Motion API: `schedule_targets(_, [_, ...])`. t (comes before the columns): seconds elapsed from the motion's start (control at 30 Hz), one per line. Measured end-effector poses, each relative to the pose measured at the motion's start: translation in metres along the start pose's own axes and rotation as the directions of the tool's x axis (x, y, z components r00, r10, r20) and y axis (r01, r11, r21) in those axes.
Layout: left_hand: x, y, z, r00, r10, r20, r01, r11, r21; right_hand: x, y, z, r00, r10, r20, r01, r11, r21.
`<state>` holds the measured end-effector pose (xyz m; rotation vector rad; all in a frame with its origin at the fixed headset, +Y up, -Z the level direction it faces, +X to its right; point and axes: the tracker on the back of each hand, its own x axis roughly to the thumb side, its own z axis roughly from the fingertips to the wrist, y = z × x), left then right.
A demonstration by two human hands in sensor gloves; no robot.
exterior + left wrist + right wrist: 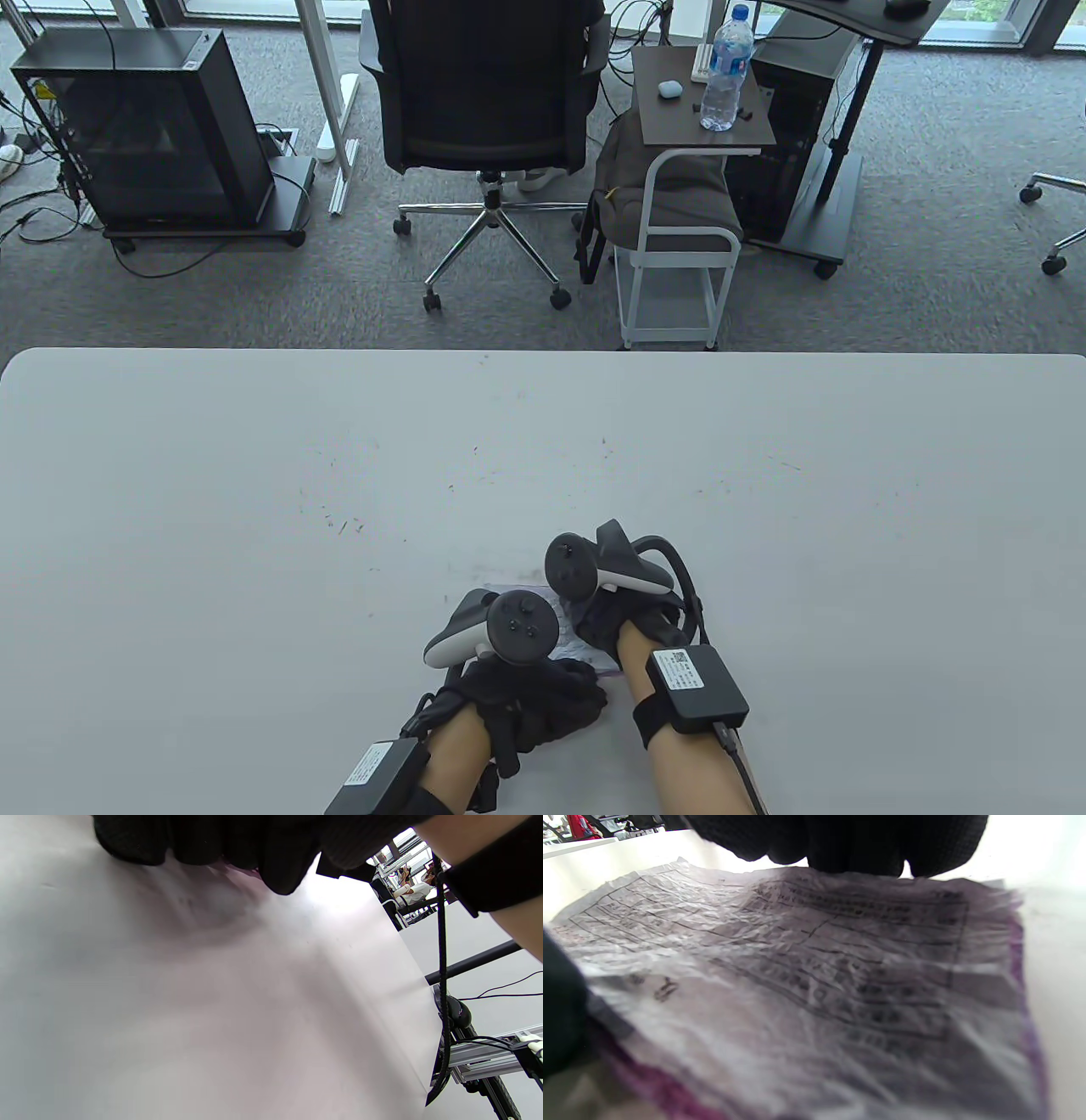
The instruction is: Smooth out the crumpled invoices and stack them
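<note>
— We see both gloved hands low on the white table (254, 475), meeting over a crumpled invoice (814, 976) near its front edge.

— We find the left hand (530, 696) lying on the sheet's near side, the right hand (615, 624) on its far side. The right fingers (857, 844) press side by side on the far edge. We cannot tell how the left fingers lie.

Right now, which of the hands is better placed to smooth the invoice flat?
Probably the right hand: its fingers already lie on the crinkled invoice. The left hand sits at its near edge.
</note>
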<state>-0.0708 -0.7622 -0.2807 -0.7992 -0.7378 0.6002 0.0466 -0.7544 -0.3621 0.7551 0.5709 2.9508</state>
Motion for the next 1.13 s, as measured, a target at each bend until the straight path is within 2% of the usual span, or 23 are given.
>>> schedule_targets(0.1, [0.002,0.003,0.006,1.0,-0.008,0.01,0.008,1.0,0.008,-0.007,-0.013,0.019,0.999,-0.048,-0.015,0.046,0.992,-0.116])
schedule_targets(0.13, [0.006,0.009,0.015,1.0,0.0,0.008,0.0,0.999,0.038,-0.011,-0.022,0.034,0.993,-0.117,-0.027,0.109,0.974,-0.2])
schedule_targets(0.23, [0.018,0.025,0.038,0.997,-0.082,-0.007,0.082,0.981,0.173,-0.021,-0.035,0.074,0.98,-0.194,-0.036,0.172,0.93,-0.325])
schedule_targets(0.33, [0.028,0.037,0.062,0.972,-0.225,-0.069,0.235,0.909,0.345,-0.025,-0.039,0.116,0.986,-0.144,-0.085,0.094,0.897,-0.432])
schedule_targets(0.4, [0.03,0.037,0.079,0.948,-0.301,-0.107,0.317,0.85,0.42,-0.024,-0.036,0.142,0.99,-0.079,-0.118,0.01,0.867,-0.499])
schedule_targets(0.43, [0.03,0.036,0.086,0.935,-0.328,-0.134,0.352,0.82,0.452,-0.024,-0.035,0.147,0.99,-0.061,-0.129,-0.011,0.869,-0.495])
schedule_targets(0.5, [0.026,0.03,0.104,0.884,-0.405,-0.234,0.464,0.702,0.54,-0.023,-0.03,0.165,0.983,0.024,-0.182,-0.104,0.89,-0.445])
schedule_targets(0.53, [0.024,0.027,0.109,0.867,-0.418,-0.271,0.495,0.67,0.553,-0.023,-0.028,0.169,0.979,0.048,-0.198,-0.132,0.889,-0.439])
schedule_targets(0.6, [0.016,0.017,0.12,0.831,-0.424,-0.36,0.555,0.671,0.492,-0.019,-0.017,0.181,0.956,0.104,-0.273,-0.223,0.864,-0.452])
schedule_targets(0.73, [0.006,0.01,0.133,0.808,-0.417,-0.416,0.58,0.686,0.44,-0.015,0.009,0.188,0.95,0.133,-0.282,-0.239,0.891,-0.385])
schedule_targets(0.8, [0.001,0.009,0.137,0.789,-0.435,-0.434,0.61,0.638,0.47,-0.018,0.016,0.185,0.948,0.146,-0.284,-0.242,0.908,-0.341])
schedule_targets(0.93, [-0.013,0.003,0.134,0.813,-0.384,-0.438,0.574,0.66,0.485,-0.024,0.027,0.178,0.944,0.163,-0.287,-0.241,0.935,-0.261])
schedule_targets(1.03, [-0.014,0.004,0.136,0.816,-0.376,-0.439,0.571,0.64,0.514,-0.028,0.03,0.179,0.94,0.175,-0.291,-0.252,0.935,-0.25])
schedule_targets(1.13, [-0.015,0.001,0.136,0.811,-0.379,-0.445,0.575,0.651,0.495,-0.03,0.028,0.182,0.954,0.086,-0.289,-0.177,0.936,-0.305])
